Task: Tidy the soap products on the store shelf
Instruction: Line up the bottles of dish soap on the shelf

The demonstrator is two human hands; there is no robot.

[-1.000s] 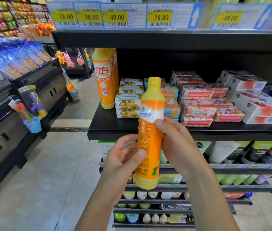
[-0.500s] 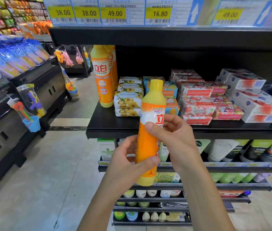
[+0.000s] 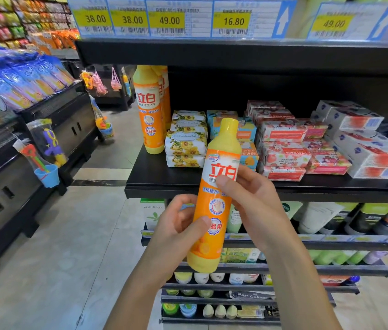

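An orange and yellow dish soap bottle (image 3: 214,210) is held upright in front of the black shelf (image 3: 155,184), its front label facing me. My left hand (image 3: 178,232) grips its lower half, thumb across the label. My right hand (image 3: 252,201) grips its upper middle from the right. Two matching bottles (image 3: 147,110) stand at the shelf's left end. Beside them are stacked yellow-flowered soap bars (image 3: 185,139), blue and orange soap boxes (image 3: 247,132), red goat soap boxes (image 3: 283,148) and white soap boxes (image 3: 364,144).
Price tags (image 3: 169,20) line the shelf above. Lower shelves hold tubes (image 3: 319,217) and small bottles (image 3: 216,310). To the left is a tiled aisle floor (image 3: 69,246) and a dark display counter (image 3: 21,163) with hanging toys (image 3: 45,148).
The bottle has been turned in my hands so its front label now faces me. It sits slightly lower and tilts a little to the right.
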